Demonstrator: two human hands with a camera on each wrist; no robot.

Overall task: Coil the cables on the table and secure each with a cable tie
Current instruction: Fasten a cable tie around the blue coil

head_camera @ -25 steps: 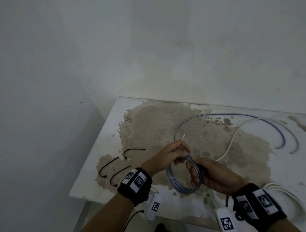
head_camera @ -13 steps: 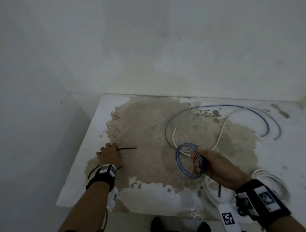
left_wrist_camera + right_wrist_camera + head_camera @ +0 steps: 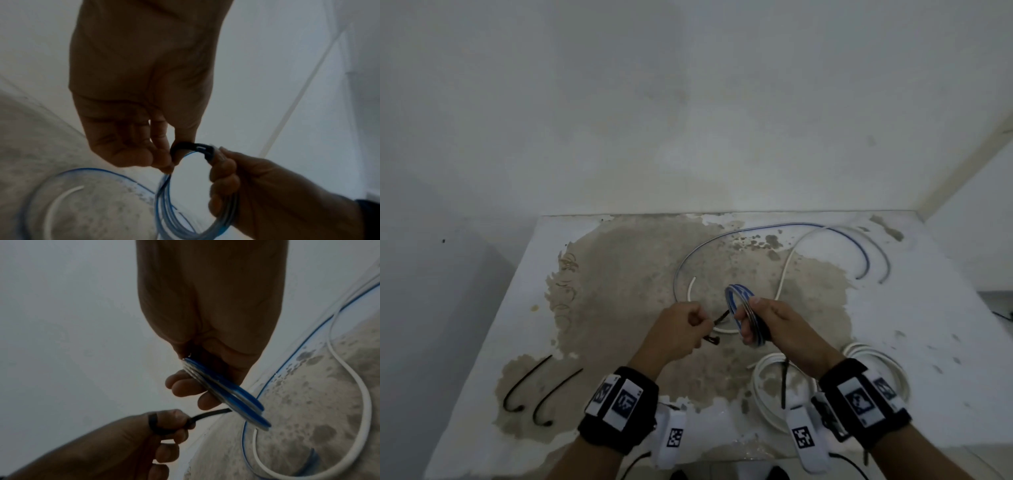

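Observation:
A small coil of blue cable (image 3: pixel 738 298) is held up above the table, gripped at its right side by my right hand (image 3: pixel 749 320). My left hand (image 3: pixel 703 322) pinches a black cable tie (image 3: pixel 719 317), whose tip reaches the coil's left edge. In the left wrist view the black cable tie (image 3: pixel 192 145) arches from the left fingers to the right hand (image 3: pixel 226 175) over the coil (image 3: pixel 166 204). In the right wrist view the tie (image 3: pixel 209 414) points at the coil (image 3: pixel 224 394). The cable's loose blue tail (image 3: pixel 774 226) curves across the table behind.
Two more black ties (image 3: pixel 527 382) (image 3: pixel 558 394) lie at the table's front left. A white cable coil (image 3: pixel 763 387) with a black tie sits at the front right, under my right wrist. A loose white cable (image 3: pixel 789 263) crosses the stained tabletop (image 3: pixel 619 260). Walls close off the back and right.
My left hand let go of the coil, reached left to the ties on the table, picked one up and brought it back to the coil. The right hand kept holding the coil.

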